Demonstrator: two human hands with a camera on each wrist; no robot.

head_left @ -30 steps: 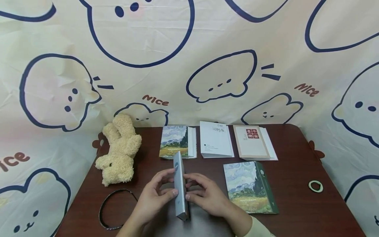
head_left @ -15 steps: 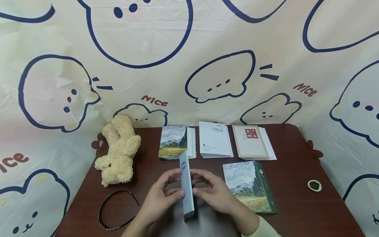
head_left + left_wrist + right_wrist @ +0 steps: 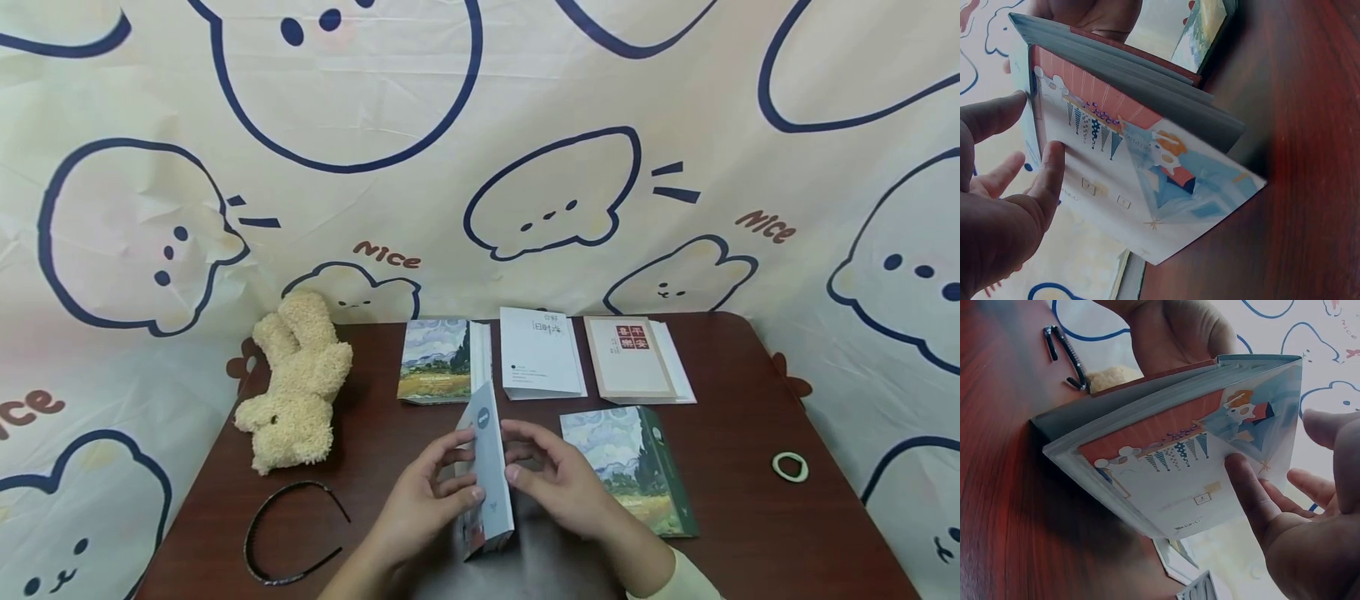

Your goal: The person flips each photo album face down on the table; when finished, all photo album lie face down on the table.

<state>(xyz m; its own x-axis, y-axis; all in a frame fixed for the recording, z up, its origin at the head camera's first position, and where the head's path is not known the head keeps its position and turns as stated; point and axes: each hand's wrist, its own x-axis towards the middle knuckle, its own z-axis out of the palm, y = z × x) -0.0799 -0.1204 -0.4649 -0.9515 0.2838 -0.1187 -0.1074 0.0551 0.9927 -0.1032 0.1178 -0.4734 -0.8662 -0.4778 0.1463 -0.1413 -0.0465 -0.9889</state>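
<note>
The left hand (image 3: 423, 504) and right hand (image 3: 566, 487) are holding the photo album (image 3: 491, 467) between their bent fingers over the near-centre desk (image 3: 765, 550), equally close, its spine (image 3: 497, 512) facing up and running near to far.

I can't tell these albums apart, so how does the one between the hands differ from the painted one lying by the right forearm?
Pose: the held album is on edge between the left hand and right hand; the painted album lies flat on the table.
Cover: the held album shows cartoon figures and bunting; the painted album, a landscape.
Spine: pale blue-grey on the held album, dark green on the painted album.
Both have illustrated covers.
</note>
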